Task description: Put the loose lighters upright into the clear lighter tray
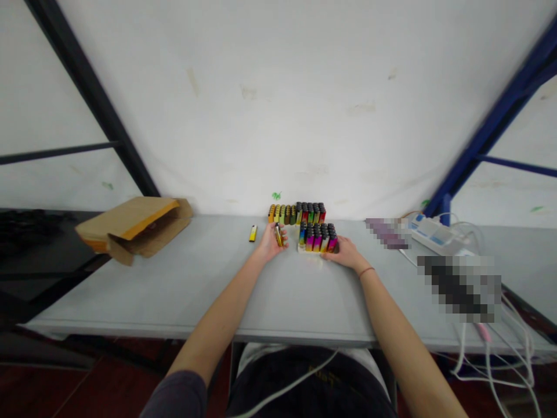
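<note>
My left hand point(272, 242) is closed around a yellow lighter point(278, 234) held upright over the grey table point(183, 290). My right hand point(343, 253) rests against the near right side of a small white tray point(304, 249) packed with several pink, yellow and blue lighters point(318, 238). Whether its fingers grip the tray I cannot make out. Behind that tray, against the wall, stands a second row of lighters point(297, 213) in yellow, green and red. A single yellow lighter point(253, 233) lies flat on the table just left of my left hand.
An open brown cardboard box point(133, 227) lies on its side at the table's far left. A white power strip point(433, 233) with trailing white cables point(500, 348) sits at the right. Blurred patches cover objects at the right. Dark metal frame bars rise on both sides.
</note>
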`<state>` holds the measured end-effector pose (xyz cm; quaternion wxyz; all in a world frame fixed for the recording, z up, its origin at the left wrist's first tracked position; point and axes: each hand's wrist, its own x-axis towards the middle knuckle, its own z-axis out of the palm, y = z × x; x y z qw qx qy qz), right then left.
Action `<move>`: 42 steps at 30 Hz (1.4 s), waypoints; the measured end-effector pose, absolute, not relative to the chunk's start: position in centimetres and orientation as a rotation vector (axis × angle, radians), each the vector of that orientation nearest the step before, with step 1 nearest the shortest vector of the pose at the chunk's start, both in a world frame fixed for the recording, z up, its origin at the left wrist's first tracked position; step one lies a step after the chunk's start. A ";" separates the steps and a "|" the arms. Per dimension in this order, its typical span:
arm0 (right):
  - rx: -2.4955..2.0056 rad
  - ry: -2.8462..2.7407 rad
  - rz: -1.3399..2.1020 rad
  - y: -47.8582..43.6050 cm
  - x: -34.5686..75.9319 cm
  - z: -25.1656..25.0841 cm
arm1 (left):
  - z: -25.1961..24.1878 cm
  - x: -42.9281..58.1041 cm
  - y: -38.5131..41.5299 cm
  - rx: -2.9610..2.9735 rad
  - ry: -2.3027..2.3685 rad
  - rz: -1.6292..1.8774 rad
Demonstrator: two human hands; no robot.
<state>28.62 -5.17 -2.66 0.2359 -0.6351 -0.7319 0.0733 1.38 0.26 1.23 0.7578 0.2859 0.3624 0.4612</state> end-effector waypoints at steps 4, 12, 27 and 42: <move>-1.743 -2.006 0.194 -5.1 28.7 -2.7 | 1.3 1.4 0.2 0.599 0.793 0.988; -1.742 -2.020 0.215 -5.1 28.7 -2.7 | 1.3 1.3 0.3 0.611 0.696 0.947; -1.743 -2.006 0.168 -5.1 28.7 -2.9 | 1.2 1.2 0.3 0.704 0.688 1.062; -1.750 -2.009 0.182 -5.1 28.6 -2.9 | 1.1 2.4 0.1 0.693 0.768 1.151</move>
